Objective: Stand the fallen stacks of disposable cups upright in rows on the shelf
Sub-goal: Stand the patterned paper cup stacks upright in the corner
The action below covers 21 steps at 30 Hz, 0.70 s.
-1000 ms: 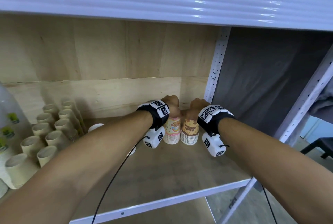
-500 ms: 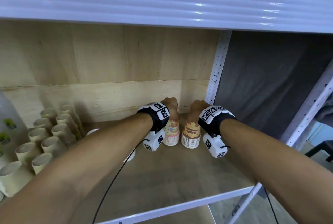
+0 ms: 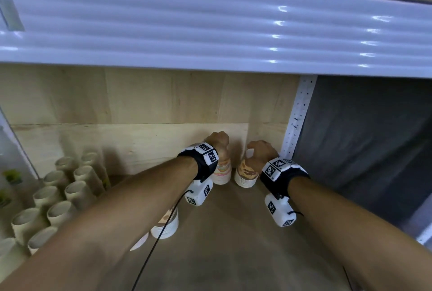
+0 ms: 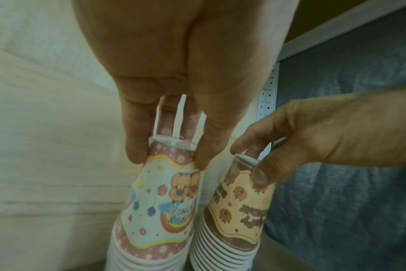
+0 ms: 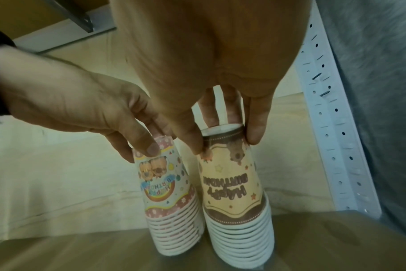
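Note:
Two stacks of printed paper cups stand rim-down, side by side, at the back right of the shelf (image 3: 233,232). The pink stack (image 3: 222,171) (image 4: 160,210) (image 5: 172,183) is on the left, and my left hand (image 3: 217,141) (image 4: 167,157) pinches its top between thumb and fingers. My right hand (image 3: 259,152) (image 5: 225,144) pinches the top of the brown and orange stack (image 3: 246,173) (image 4: 241,210) (image 5: 234,183) the same way. The two stacks almost touch at their rims.
A third printed stack (image 3: 164,225) stands under my left forearm. Several plain beige cup stacks (image 3: 60,197) lie on their sides at the left. A white perforated post (image 3: 298,117) rises just right of the stacks, with dark cloth (image 3: 362,138) beyond. The upper shelf beam (image 3: 210,33) hangs overhead.
Both hands keep their hold on the stack tops. The stacks have gone slightly farther back toward the wall, and the head view has tilted up.

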Each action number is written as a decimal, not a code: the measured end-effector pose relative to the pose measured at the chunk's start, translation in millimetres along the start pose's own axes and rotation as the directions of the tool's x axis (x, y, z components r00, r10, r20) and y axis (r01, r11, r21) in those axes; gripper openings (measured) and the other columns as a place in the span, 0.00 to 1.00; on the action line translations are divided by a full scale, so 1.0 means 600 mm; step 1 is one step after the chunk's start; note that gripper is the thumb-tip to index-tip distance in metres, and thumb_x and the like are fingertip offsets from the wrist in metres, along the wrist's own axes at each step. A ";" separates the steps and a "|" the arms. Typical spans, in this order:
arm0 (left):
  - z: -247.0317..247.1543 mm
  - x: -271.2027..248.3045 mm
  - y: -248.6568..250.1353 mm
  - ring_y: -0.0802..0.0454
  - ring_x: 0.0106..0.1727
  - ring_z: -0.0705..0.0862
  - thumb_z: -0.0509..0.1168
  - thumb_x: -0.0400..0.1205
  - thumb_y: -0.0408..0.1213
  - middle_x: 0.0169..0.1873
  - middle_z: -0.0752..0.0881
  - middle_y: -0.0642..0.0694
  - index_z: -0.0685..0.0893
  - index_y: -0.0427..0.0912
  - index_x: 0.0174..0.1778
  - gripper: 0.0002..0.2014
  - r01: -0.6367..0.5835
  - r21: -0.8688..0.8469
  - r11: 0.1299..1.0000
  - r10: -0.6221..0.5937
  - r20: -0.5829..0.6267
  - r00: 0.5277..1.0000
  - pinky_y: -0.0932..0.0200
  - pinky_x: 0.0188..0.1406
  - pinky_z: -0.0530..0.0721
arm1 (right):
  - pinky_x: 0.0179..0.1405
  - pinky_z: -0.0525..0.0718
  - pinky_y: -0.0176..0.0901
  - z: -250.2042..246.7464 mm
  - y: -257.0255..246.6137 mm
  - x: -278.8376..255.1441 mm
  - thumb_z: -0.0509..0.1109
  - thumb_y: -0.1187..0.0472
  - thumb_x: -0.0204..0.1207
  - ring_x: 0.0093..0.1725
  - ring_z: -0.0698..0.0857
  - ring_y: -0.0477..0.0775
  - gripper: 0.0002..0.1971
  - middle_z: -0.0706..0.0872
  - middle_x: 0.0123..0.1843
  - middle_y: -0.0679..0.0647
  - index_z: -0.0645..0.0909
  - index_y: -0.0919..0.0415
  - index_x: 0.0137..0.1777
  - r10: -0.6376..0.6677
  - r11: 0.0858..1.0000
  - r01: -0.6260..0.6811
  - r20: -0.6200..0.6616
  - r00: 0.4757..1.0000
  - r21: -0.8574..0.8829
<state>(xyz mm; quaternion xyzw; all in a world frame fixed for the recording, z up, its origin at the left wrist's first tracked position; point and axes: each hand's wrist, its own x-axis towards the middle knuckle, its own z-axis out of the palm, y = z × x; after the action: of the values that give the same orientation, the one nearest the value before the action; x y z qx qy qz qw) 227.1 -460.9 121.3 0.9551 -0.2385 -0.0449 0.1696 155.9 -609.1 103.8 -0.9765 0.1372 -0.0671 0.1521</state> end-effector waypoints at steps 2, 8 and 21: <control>0.005 0.005 -0.005 0.41 0.66 0.80 0.73 0.76 0.35 0.67 0.78 0.41 0.77 0.39 0.70 0.25 0.008 -0.025 1.000 -0.008 0.001 1.000 0.56 0.56 0.80 | 0.59 0.77 0.41 0.005 -0.001 0.011 0.71 0.56 0.75 0.67 0.80 0.61 0.21 0.81 0.67 0.60 0.80 0.58 0.68 -0.003 1.000 0.003 0.003 1.000 0.010; 0.015 0.024 -0.007 0.40 0.69 0.78 0.72 0.77 0.34 0.70 0.76 0.41 0.76 0.41 0.73 0.26 -0.012 -0.061 0.998 0.010 -0.031 0.999 0.55 0.60 0.80 | 0.54 0.76 0.39 0.019 0.000 0.044 0.71 0.55 0.75 0.64 0.81 0.62 0.18 0.83 0.64 0.60 0.82 0.59 0.64 -0.015 1.000 0.015 0.042 0.999 0.004; 0.026 0.041 -0.002 0.41 0.66 0.78 0.71 0.78 0.39 0.68 0.78 0.41 0.78 0.42 0.70 0.23 0.024 -0.088 0.996 -0.027 -0.030 0.999 0.59 0.51 0.74 | 0.61 0.81 0.47 0.022 0.003 0.049 0.63 0.56 0.80 0.60 0.83 0.61 0.13 0.87 0.57 0.58 0.85 0.63 0.52 -0.109 0.983 0.101 0.044 0.993 0.151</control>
<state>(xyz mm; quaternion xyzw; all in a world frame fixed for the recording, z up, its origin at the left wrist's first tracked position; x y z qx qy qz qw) 246.6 -476.3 106.0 0.9503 -0.2216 -0.0427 0.2144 186.0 -615.7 93.3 -0.9698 0.0760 -0.0597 0.2241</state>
